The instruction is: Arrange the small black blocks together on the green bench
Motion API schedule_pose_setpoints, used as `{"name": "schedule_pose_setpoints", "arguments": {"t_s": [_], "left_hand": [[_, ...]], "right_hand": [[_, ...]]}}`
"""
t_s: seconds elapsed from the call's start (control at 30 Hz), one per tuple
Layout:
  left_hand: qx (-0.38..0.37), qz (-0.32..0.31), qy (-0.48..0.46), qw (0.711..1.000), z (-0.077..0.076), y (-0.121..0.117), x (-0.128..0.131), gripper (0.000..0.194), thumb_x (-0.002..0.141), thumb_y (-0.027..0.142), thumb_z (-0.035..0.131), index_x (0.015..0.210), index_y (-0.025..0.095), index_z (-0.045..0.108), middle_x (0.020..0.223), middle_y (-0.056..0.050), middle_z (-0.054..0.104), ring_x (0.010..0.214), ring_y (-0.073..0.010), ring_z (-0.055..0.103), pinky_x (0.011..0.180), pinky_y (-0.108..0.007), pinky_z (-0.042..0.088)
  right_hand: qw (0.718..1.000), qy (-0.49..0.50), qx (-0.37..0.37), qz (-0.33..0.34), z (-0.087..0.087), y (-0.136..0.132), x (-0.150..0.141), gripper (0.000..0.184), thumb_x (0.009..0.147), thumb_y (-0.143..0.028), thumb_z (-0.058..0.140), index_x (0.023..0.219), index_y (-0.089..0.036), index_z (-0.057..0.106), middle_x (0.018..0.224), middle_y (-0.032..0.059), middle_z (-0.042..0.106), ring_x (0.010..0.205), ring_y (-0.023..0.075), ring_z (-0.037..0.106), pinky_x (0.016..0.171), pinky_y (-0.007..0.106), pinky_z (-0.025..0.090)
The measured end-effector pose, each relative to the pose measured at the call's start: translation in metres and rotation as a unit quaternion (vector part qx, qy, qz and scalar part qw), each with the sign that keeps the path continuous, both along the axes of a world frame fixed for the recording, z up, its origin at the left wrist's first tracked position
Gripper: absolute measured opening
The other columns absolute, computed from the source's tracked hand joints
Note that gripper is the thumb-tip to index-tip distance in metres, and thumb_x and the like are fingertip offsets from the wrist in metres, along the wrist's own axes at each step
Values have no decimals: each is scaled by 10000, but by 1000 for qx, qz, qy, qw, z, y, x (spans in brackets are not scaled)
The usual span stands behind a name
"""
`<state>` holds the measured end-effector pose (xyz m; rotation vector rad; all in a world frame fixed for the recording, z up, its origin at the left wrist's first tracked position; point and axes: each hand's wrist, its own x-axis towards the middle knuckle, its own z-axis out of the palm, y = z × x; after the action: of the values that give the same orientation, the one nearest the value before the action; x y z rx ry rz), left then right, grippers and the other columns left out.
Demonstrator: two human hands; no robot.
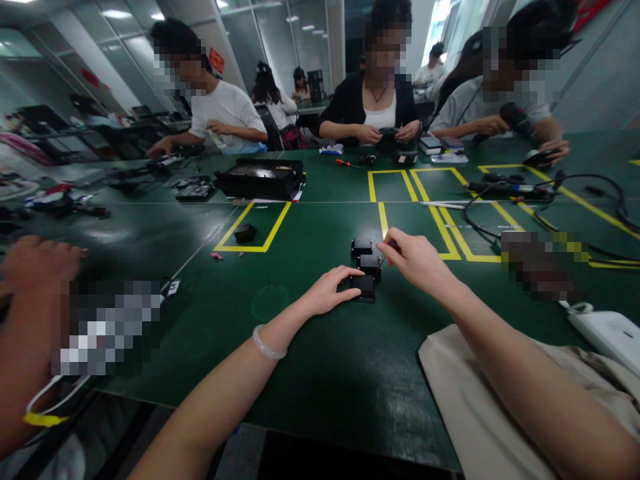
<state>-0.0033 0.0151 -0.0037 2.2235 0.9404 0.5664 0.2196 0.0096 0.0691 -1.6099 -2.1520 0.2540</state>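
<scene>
Three small black boxes stand in a staggered row on the green table: a far box [361, 247], a middle box [369, 265] and a near box [364, 288]. My left hand [327, 291] grips the near box from the left, thumb on its top and fingers at its far edge. My right hand [417, 259] is closed in a pinch around a small screwdriver [393, 247]. Its thin shaft slants down to the right side of the middle box. My fingers hide part of the handle, and the tip is too small to make out.
Yellow tape [277, 227] marks rectangles on the green table [310, 373]. A large black case [263, 179] and a small black part [245, 232] lie beyond my left hand. Cables [600, 250], a white device [610, 333] and beige cloth [463, 387] are at right. Co-workers sit opposite; another's arm [35, 293] is at left.
</scene>
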Motion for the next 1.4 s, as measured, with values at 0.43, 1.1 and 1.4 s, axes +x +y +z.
{"name": "schedule_pose_setpoints", "arguments": {"t_s": [0.43,1.1,1.4], "left_hand": [[-8,5,1,1000,0,0,2,390,890,413,551,1251,266,536,1167,-59,576,1075,-236,537,847,-336,447],[-9,8,9,1000,2,-2,3,382,900,404,547,1257,270,526,1176,-53,569,1080,-227,532,845,-316,441],[0,4,5,1000,-1,0,3,381,899,409,553,1254,275,524,1161,-43,570,1072,-219,536,831,-308,440]], "right_hand": [[998,-59,5,-11,2,-2,2,222,940,-334,305,1030,-212,467,792,54,636,677,202,577,542,267,268],[994,-107,11,-3,6,-6,3,218,939,-345,325,1050,-227,472,768,35,656,661,199,584,522,267,236],[992,-127,4,-19,8,-7,3,247,943,-384,332,977,-227,520,775,45,661,688,202,594,529,268,240]]}}
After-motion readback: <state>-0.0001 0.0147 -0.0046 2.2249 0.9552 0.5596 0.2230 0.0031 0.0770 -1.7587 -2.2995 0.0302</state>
